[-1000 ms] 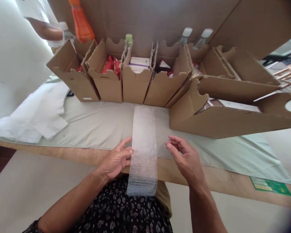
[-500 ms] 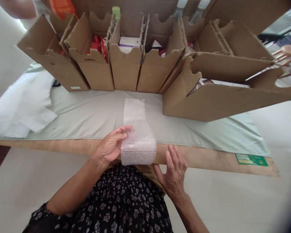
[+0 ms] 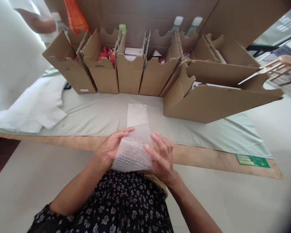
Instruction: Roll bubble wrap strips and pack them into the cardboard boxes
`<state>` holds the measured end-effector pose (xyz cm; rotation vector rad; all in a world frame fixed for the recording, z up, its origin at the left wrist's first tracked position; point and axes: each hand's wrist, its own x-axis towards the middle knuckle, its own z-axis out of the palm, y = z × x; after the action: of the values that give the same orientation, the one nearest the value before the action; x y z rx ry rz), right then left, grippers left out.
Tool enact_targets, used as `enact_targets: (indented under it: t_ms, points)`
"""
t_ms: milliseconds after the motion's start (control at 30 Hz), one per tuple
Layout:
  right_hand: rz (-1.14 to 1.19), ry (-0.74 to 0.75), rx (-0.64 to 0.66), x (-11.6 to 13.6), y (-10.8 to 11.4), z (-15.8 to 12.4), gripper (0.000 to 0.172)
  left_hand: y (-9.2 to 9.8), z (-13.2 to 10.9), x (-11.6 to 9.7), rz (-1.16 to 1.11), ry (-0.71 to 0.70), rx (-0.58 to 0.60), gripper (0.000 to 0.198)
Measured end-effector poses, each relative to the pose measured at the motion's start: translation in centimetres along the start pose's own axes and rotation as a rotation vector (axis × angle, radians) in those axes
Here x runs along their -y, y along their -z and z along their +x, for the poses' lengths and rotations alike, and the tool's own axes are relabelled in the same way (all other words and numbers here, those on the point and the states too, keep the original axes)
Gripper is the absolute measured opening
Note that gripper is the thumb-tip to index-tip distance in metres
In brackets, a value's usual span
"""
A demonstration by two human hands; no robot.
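A strip of clear bubble wrap [image 3: 133, 153] lies across the front edge of the cloth-covered table, its far end flat on the cloth and its near part folded over toward my body. My left hand [image 3: 113, 144] holds the left side of the strip, thumb and forefinger on top. At the right side is my right hand [image 3: 162, 157], slightly blurred, with fingers apart. Its thumb rests against the strip's edge. Whether anything lies inside the fold I cannot tell.
Several cardboard bins [image 3: 129, 74] stand in a row at the back, with red packets and boxes inside. A larger bin [image 3: 215, 100] juts forward on the right. More bubble wrap sheets [image 3: 36, 103] lie at left. Another person's arm [image 3: 38, 24] shows at top left.
My right hand has come up from the wooden table edge to the right side of the bubble wrap. The folded near part has shifted a little left and toward me.
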<state>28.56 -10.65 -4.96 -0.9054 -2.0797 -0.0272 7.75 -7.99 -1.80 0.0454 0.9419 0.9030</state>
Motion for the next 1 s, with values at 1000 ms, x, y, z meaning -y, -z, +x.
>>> enact_targets:
  t_ms: [1000]
  points:
    - [0.043, -0.114, 0.465, -2.4, 0.0, -0.6, 0.029, 5.1, -0.6, 3.3, 1.75, -1.11, -0.026, 0.039]
